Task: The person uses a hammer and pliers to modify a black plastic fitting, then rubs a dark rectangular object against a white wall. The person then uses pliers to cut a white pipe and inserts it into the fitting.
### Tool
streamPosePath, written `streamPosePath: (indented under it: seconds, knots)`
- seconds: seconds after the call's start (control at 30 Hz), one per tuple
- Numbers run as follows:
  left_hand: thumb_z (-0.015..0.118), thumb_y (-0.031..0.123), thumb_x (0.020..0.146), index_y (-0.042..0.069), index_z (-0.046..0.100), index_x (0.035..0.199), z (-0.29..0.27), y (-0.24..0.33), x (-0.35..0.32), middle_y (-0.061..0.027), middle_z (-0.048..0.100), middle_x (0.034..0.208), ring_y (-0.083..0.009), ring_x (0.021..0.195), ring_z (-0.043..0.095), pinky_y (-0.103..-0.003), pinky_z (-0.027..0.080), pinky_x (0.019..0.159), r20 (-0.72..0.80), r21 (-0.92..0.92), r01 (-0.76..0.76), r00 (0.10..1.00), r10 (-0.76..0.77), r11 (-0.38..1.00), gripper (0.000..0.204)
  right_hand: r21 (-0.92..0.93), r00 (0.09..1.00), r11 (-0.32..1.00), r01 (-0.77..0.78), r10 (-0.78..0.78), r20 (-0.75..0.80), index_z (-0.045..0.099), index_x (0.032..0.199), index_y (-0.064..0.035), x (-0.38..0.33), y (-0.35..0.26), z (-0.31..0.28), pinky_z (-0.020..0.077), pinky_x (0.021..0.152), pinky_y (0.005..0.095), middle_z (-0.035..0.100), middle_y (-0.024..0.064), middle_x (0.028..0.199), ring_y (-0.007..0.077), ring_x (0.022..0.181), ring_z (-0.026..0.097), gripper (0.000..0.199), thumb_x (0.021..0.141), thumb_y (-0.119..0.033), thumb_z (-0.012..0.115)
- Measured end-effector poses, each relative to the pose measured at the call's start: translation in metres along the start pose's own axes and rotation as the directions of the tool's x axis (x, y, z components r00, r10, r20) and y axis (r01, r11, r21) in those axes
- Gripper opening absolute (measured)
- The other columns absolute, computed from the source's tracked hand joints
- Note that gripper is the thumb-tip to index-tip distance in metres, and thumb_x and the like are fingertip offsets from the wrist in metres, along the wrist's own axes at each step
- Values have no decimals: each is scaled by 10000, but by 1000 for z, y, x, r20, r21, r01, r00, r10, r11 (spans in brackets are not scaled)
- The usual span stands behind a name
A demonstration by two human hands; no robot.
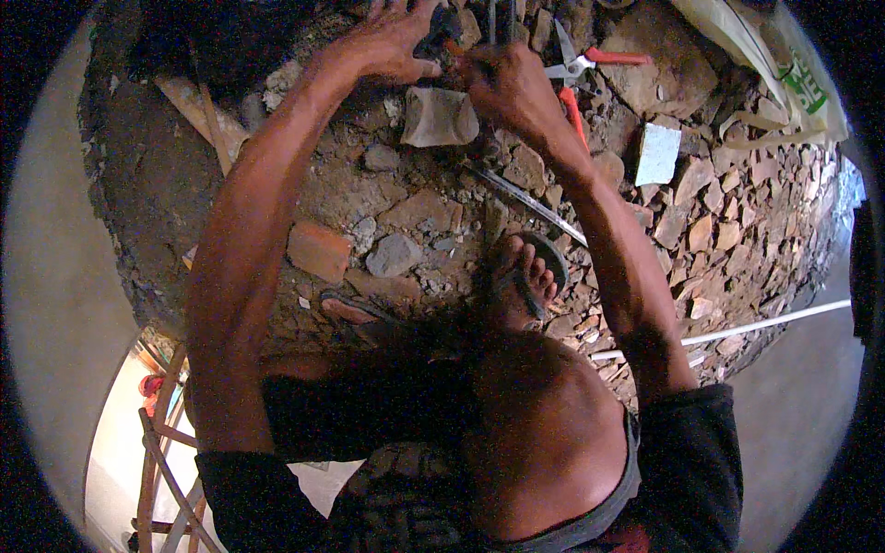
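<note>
1. Here, our left hand (387,41) spreads open-fingered on rubble just left of the thin upright rods (501,23).
2. Our right hand (509,85) grips those rods.
3. Red-handled pliers (581,64) lie just right of them.

Thin dark metal rods (501,20) stand up straight at the top, among broken stones. A dark small thing (441,35) sits just left of them, too dim to tell.

Rubble ground (701,221) bears red-handled cutters (581,64), brick (318,251), white tile (657,154).
</note>
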State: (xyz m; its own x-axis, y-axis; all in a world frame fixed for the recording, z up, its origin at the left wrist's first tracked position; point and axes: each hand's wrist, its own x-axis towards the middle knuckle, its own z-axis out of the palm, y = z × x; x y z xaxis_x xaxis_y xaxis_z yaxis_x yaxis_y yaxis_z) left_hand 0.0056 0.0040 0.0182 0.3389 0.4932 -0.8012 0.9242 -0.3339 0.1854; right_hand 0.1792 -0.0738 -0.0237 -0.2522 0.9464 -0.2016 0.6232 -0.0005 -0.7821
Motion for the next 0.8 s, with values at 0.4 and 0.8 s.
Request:
streamPosePath:
  seconds: [0.4,0.8]
  knots:
    - [679,296,917,37,10,1558,-7,4,-8,-229,-52,1610,-446,1480,-29,-585,229,1189,-113,-126,-12,994,-2,992,962,29,994,993,-111,110,22,726,979,-2,19,13,12,497,617,433,612,225,653,302,566,607,278,895,-239,607]
    - [707,304,904,72,-10,1566,2,6,-11,-212,-76,1613,-433,1485,-32,-579,243,1184,-142,-128,38,988,-57,991,1003,226,997,973,40,-25,-72,659,888,61,-6,9,11,460,569,419,552,158,581,200,545,521,279,875,-215,619]
